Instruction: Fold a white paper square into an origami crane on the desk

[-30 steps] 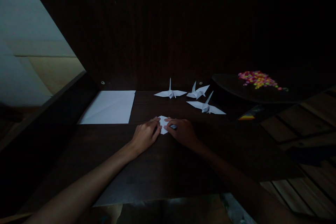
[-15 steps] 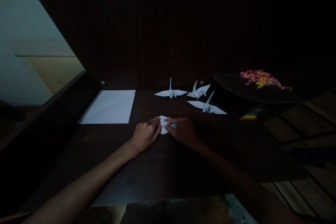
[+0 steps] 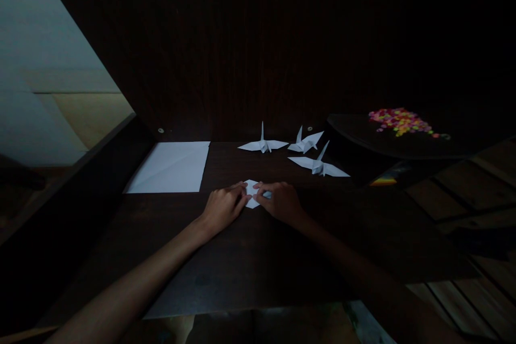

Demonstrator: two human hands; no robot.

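Observation:
A small piece of folded white paper (image 3: 251,201) lies on the dark wooden desk (image 3: 193,263) between my hands. My left hand (image 3: 226,203) grips its left side, with the thumb and fingers pressed on it. On the right side, my right hand (image 3: 280,201) pinches the paper; some of it shows between thumb and forefinger. The paper's upper and lower corners stick out between the hands, and its sides are covered by my fingers. Behind stand three white paper cranes: one on the left (image 3: 263,145), one at the back right (image 3: 305,141) and one nearer (image 3: 319,164).
White paper sheets (image 3: 171,166) lie at the back left. A pile of small colourful pieces (image 3: 401,121) rests on a raised dark shelf (image 3: 355,134) at the right. A low side panel (image 3: 80,172) edges the desk's left, and a dark back panel (image 3: 226,48) rises behind.
The view has shifted slightly. Both hands keep hold of the folded paper in nearly the same place, with only small finger movement.

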